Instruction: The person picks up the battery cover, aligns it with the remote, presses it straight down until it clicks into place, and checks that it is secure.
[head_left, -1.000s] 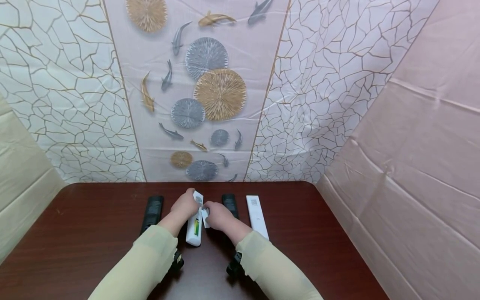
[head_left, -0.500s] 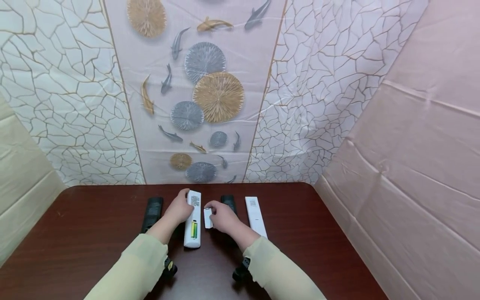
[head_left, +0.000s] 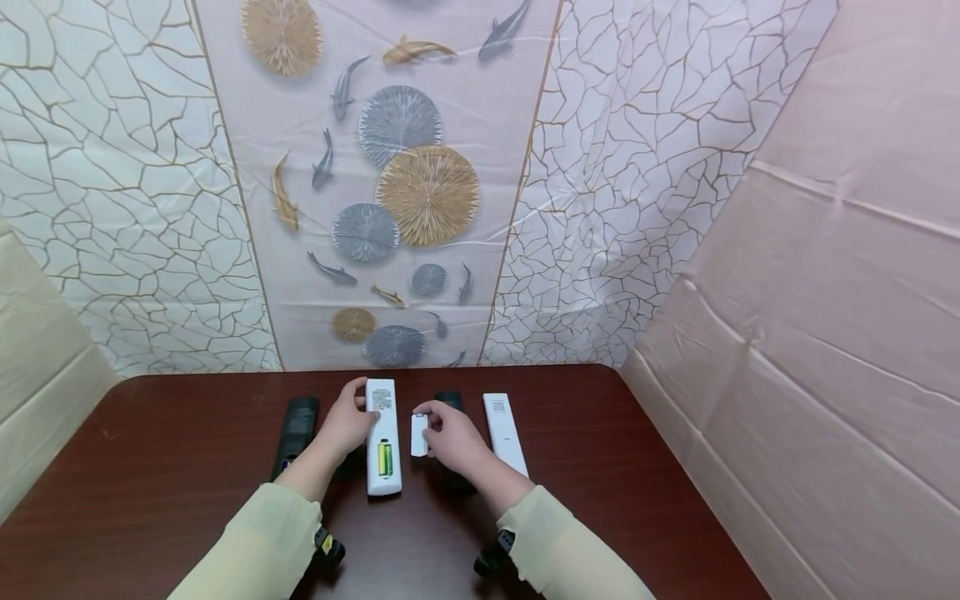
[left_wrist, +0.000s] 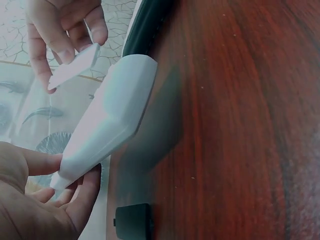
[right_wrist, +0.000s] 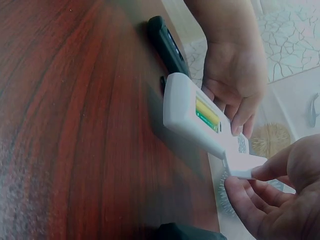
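In the head view my left hand holds a white remote control by its far end, back side up. Its battery compartment is uncovered, and green-and-yellow batteries lie inside. To the right of it, my right hand pinches a small white battery cover between thumb and fingers. The left wrist view shows the remote tilted above the table, with a shadow under it. There the cover is apart from the remote; in the right wrist view it overlaps the remote's edge.
A black remote lies to the left on the brown table. Another black remote is partly hidden behind my right hand, and a second white remote lies further right. A small black piece sits near my left hand.
The white remote has turned more upright in the head view, its batteries showing more fully. My hands have moved apart, and the cover is now separated from the remote by a gap.
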